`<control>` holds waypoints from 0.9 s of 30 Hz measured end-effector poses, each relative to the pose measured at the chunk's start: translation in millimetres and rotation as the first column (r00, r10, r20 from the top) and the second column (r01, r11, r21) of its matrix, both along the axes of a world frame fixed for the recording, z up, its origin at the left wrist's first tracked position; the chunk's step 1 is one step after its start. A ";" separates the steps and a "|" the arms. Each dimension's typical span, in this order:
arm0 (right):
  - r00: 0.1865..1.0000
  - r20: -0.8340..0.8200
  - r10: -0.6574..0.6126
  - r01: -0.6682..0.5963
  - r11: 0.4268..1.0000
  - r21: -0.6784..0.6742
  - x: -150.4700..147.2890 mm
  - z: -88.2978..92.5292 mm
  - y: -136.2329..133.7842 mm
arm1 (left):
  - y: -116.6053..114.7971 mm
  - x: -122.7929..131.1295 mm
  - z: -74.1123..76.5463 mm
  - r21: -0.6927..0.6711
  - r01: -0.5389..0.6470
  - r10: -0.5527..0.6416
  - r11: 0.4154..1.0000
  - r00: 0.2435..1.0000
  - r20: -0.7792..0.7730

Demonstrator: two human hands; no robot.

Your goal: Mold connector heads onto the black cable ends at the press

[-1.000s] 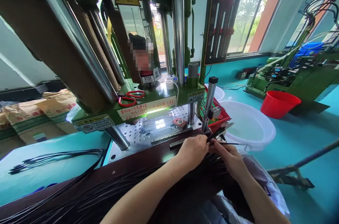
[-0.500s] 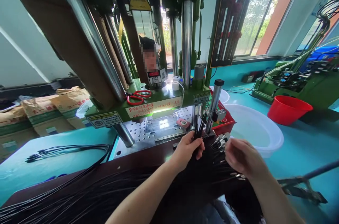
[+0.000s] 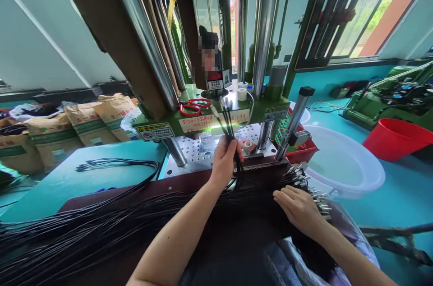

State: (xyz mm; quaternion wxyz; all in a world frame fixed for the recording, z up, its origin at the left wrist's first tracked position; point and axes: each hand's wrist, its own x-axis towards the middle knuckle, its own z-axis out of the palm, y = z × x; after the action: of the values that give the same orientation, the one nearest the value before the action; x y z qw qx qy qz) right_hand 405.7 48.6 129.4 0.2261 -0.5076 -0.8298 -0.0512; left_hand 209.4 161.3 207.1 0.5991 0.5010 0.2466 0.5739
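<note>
A small bundle of black cables (image 3: 228,121) stands up out of my left hand (image 3: 223,159), whose fingers are wrapped round it. The metal plug ends of these cables point up in front of the green press. My right hand (image 3: 297,207) is palm down over the pile of black cables (image 3: 260,186) on the dark tabletop. Its fingers are drawn together, and whatever they grip is hidden beneath them. Just beyond and beside that hand lie several metal connectors (image 3: 299,175) at the ends of the piled cables.
The green press (image 3: 189,126) stands ahead, with red-handled scissors (image 3: 194,106) on its plate. A perforated metal bed (image 3: 189,148) lies below. To the right are a red bin (image 3: 309,153), a white tub (image 3: 352,168) and a red bucket (image 3: 395,139). Paper sacks (image 3: 81,123) stand left.
My left hand has moved left and lifted the cable bundle upright, its plugs now visible. My right hand has come down onto the cable pile. The view has shifted left.
</note>
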 end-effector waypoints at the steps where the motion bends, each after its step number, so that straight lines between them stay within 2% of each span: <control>1: 1.000 -0.009 -0.006 0.006 1.000 0.001 0.5 -1.5 0.8 | 0.9 -3.1 -0.9 0.002 -0.011 0.011 1.000 1.000 -0.001; 3: 0.999 -0.046 -0.022 0.022 1.000 0.002 1.6 -2.3 0.9 | -1.5 -7.0 -0.9 -0.007 0.051 -0.051 0.999 0.998 -0.021; 7: 0.994 -0.099 -0.045 0.047 0.999 0.012 4.6 9.5 -4.3 | -13.6 -3.3 5.7 -0.071 0.293 -0.298 0.953 0.952 -0.071; 10: 0.993 -0.117 -0.031 0.034 0.999 0.021 5.5 27.1 -6.9 | -23.8 7.8 5.9 -0.116 0.480 -0.493 0.869 0.857 -0.147; 13: 0.989 -0.147 -0.018 0.012 0.999 -0.044 6.8 40.2 -5.3 | -34.4 21.5 -3.4 -0.200 0.632 -0.663 0.748 0.715 -0.222; 15: 0.981 -0.189 -0.031 0.010 0.994 -0.110 9.4 42.9 -3.3 | -39.6 30.5 -12.9 -0.263 0.674 -0.723 0.690 0.652 -0.226; 18: 0.926 -0.354 -0.129 0.040 0.968 -0.249 13.6 39.8 -1.5 | -41.6 42.7 -26.4 -0.311 0.646 -0.715 0.697 0.659 -0.234; 20: 0.793 -0.575 -0.198 -0.025 0.934 -0.357 13.5 35.6 -1.3 | -39.9 49.2 -32.1 -0.287 0.619 -0.682 0.731 0.670 -0.293; 21: 0.675 -0.702 -0.227 -0.096 0.916 -0.389 11.8 33.2 -1.1 | -38.7 51.6 -33.5 -0.244 0.614 -0.659 0.750 0.667 -0.346; 23: 0.356 -0.885 -0.301 -0.227 0.891 -0.394 5.0 28.3 -0.4 | -36.2 54.3 -33.4 -0.128 0.631 -0.603 0.765 0.632 -0.487; 25: 0.057 -0.928 -0.368 -0.230 0.900 -0.371 -3.9 23.3 1.2 | -33.8 53.6 -30.9 -0.052 0.673 -0.554 0.738 0.560 -0.616; 27: -0.115 -0.912 -0.395 -0.153 0.914 -0.376 -11.4 19.0 3.0 | -30.6 49.1 -28.8 -0.049 0.712 -0.540 0.701 0.484 -0.689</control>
State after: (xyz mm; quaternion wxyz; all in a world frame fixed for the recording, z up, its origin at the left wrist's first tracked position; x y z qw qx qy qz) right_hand 394.3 51.6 148.4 0.6604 -0.4824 -0.3243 0.4754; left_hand 258.5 130.6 178.3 0.5735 0.7925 0.1667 0.1236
